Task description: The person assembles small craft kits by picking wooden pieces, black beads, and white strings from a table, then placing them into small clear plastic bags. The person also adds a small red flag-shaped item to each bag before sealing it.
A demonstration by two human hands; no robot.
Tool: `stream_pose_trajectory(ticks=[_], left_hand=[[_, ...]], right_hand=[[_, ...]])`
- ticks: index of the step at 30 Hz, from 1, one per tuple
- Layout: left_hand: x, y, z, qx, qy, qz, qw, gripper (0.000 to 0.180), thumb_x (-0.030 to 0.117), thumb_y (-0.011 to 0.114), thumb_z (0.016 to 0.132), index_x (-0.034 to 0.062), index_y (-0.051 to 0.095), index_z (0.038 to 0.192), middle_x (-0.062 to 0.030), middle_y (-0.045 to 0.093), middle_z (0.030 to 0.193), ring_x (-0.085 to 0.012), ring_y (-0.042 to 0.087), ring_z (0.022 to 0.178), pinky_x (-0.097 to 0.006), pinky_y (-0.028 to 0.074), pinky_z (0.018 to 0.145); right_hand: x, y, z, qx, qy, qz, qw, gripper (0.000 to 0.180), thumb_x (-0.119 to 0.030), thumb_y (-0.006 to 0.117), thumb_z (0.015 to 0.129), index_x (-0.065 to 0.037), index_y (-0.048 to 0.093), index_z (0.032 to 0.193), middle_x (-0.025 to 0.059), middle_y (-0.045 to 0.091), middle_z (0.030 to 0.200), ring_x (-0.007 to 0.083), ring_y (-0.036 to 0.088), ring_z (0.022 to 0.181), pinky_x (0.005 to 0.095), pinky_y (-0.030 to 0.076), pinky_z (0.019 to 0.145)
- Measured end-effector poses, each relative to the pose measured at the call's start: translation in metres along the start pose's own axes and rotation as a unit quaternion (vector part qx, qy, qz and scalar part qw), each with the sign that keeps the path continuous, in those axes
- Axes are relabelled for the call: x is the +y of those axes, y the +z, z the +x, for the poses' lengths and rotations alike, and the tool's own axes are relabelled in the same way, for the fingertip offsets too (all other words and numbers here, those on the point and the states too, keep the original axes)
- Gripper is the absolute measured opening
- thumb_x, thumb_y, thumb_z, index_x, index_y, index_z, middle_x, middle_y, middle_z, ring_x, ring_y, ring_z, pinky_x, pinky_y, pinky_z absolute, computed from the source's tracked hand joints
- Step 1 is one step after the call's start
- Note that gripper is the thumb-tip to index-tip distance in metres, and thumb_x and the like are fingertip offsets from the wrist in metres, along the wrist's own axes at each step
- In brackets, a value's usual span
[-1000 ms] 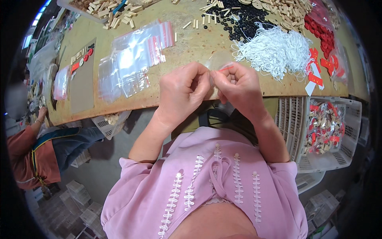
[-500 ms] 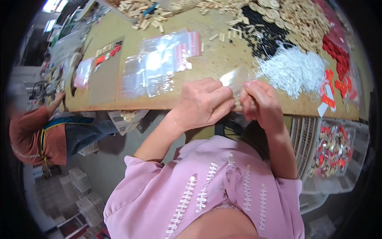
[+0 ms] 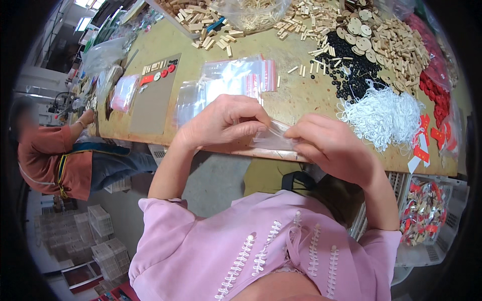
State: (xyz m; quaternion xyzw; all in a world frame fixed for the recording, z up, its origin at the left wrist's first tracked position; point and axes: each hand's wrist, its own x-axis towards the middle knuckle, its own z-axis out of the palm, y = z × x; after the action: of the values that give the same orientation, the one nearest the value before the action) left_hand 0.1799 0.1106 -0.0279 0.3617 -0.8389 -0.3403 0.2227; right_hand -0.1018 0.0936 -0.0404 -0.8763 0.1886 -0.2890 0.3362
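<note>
Right at the near edge of the tan worktable (image 3: 301, 95), both hands meet over a small clear plastic bag (image 3: 273, 138). The left hand (image 3: 221, 123) is curled, its thumb and fingertips pinched shut on the bag's left end. The right hand (image 3: 334, 145) is likewise closed, its fingertips gripping the bag's right end, so the bag is stretched between the two, just above the table edge. Whether anything lies inside the bag cannot be told.

Just beyond the left hand lies a stack of clear zip bags (image 3: 226, 83) with red strips along their tops. To the right of the right hand sits a heap of white string loops (image 3: 384, 115), and beside that, further right, some red tags (image 3: 432, 138). Farther off are a patch of black beads (image 3: 351, 75), a spread of pale wooden pieces (image 3: 381, 37) and a pile of red beads (image 3: 434, 88). On the left part of the table lies a grey card (image 3: 153, 98) with a few sample pieces at its far end.

Below the table on the right stands a white basket (image 3: 429, 213) holding filled packets. At the far left another person in an orange shirt (image 3: 45, 158) sits at the same table.
</note>
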Motion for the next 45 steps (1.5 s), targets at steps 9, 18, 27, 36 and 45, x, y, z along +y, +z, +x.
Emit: stream_pose_trajectory(ticks=[9,18,27,36,45], left_hand=[[-0.112,-0.084,0.033,0.158,-0.164,0.288,0.93,0.033,-0.004,0.061,0.089,0.0131,0.07,0.116,-0.0096,0.065,0.103,-0.0258,0.069,0.09,-0.038,0.056,0.078],[-0.2,-0.114,0.025,0.1,-0.103,0.344,0.928,0.014,0.005,0.072,0.089,0.0076,0.065,0.101,-0.0064,0.067,0.102,-0.0268,0.07,0.089,-0.037,0.058,0.076],[-0.051,-0.029,0.062,0.203,0.052,-0.31,0.928,0.035,-0.003,0.07,0.091,0.0038,0.06,0.124,-0.0079,0.067,0.116,-0.0161,0.066,0.107,-0.033,0.055,0.095],[-0.037,-0.022,0.086,0.073,-0.011,-0.184,0.98,0.026,0.01,0.072,0.094,0.0035,0.068,0.119,-0.0045,0.068,0.117,-0.013,0.063,0.111,-0.03,0.049,0.1],[-0.165,-0.024,0.164,0.189,-0.229,0.219,0.929,0.052,0.044,0.08,0.089,-0.0004,0.068,0.113,-0.013,0.074,0.097,-0.0219,0.07,0.088,-0.036,0.055,0.078]], right_hand=[[0.032,0.006,0.041,0.029,0.026,0.082,0.996,0.014,-0.004,0.061,0.093,-0.001,0.069,0.103,0.0141,0.067,0.091,0.0334,0.066,0.087,0.0398,0.053,0.079],[0.071,-0.002,0.055,0.019,-0.015,0.072,0.997,0.01,-0.007,0.066,0.094,-0.001,0.07,0.101,0.0128,0.066,0.093,0.0311,0.065,0.091,0.0381,0.053,0.08],[0.081,-0.017,0.044,0.031,-0.044,0.032,0.998,0.007,-0.006,0.065,0.093,-0.003,0.067,0.099,0.011,0.066,0.107,0.0292,0.067,0.099,0.035,0.053,0.085],[0.077,-0.028,0.034,0.052,-0.031,0.064,0.996,0.01,-0.003,0.067,0.09,-0.002,0.069,0.099,0.0125,0.066,0.116,0.0268,0.067,0.101,0.0344,0.054,0.088],[0.074,-0.03,0.031,0.079,-0.033,0.101,0.991,0.01,-0.004,0.066,0.093,-0.002,0.071,0.102,0.0109,0.066,0.095,0.0266,0.066,0.092,0.0347,0.053,0.081]])
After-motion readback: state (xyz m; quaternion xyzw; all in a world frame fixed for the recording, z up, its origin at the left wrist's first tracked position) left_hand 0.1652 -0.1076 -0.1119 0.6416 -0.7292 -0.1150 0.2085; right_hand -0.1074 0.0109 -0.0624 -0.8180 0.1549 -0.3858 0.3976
